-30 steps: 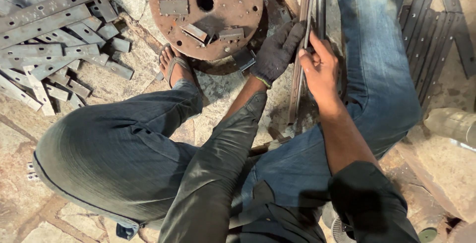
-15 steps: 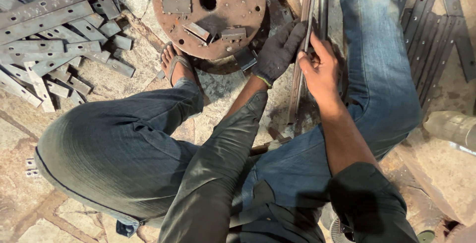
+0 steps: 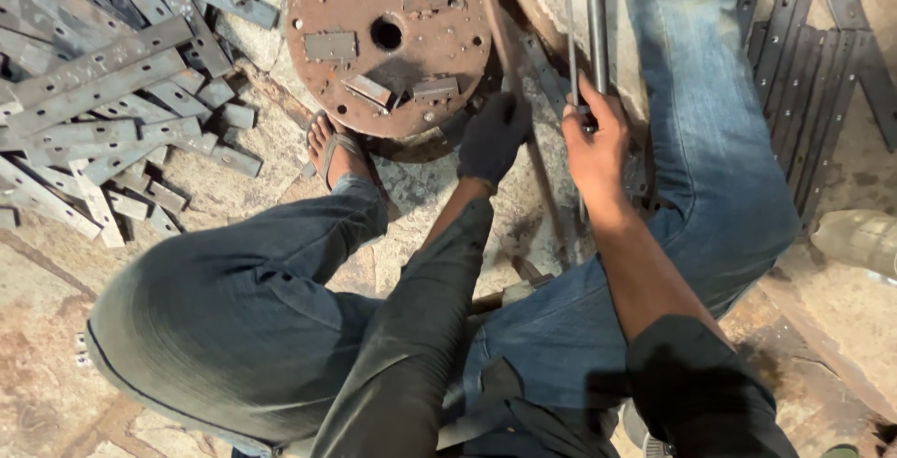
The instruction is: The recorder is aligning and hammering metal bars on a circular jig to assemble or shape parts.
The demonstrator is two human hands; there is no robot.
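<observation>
Gripping a long steel rod (image 3: 596, 37) beside the rusty disc (image 3: 388, 37), the bare right hand (image 3: 598, 145) is clenched; the gloved left hand (image 3: 493, 135) grasps a flat bar (image 3: 500, 28) at the disc's edge. Rod judged heavy, stiff, best held low.

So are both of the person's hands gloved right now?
No: only the left hand wears a dark glove, while the right hand is bare and wrapped around an upright metal rod.
</observation>
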